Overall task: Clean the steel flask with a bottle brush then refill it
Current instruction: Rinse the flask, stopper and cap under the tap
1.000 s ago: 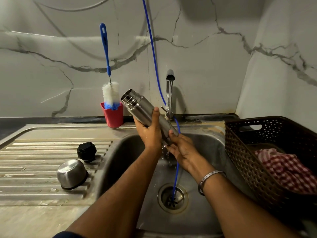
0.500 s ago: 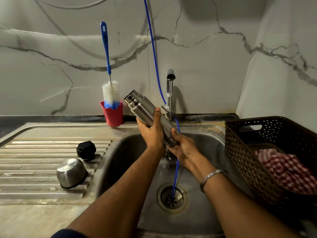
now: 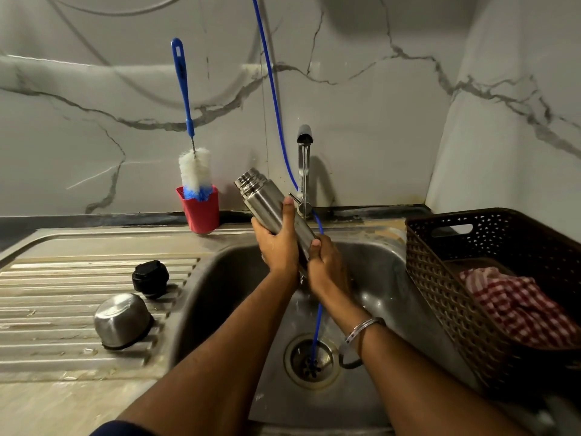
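Tilting over the sink basin (image 3: 220,278), the steel flask (image 3: 267,202) lies on a slanted long axis: its open threaded mouth points up and to the far left, its base down and to the near right, hidden behind the hands. The left hand (image 3: 279,243) wraps the flask's middle, fingers curled round the far side and thumb laid up along the near face. The right hand (image 3: 327,265) grips the lower end, thumb pressed on the steel; a metal bangle (image 3: 364,328) circles that wrist. Just behind the flask stands the tap (image 3: 304,158), and a thin blue hose (image 3: 273,99) comes down the marble wall, passes behind the flask and runs on into the drain (image 3: 311,360).

To the far left, the bottle brush (image 3: 194,168) stands head-down in a red cup (image 3: 201,212), handle up against the wall. On the ribbed drainboard (image 3: 47,309) to the left lie a black stopper (image 3: 150,278) and, nearer, an upturned steel cap (image 3: 122,320), well apart from the flask. A dark woven basket (image 3: 440,278) at right holds a red checked cloth (image 3: 515,309).
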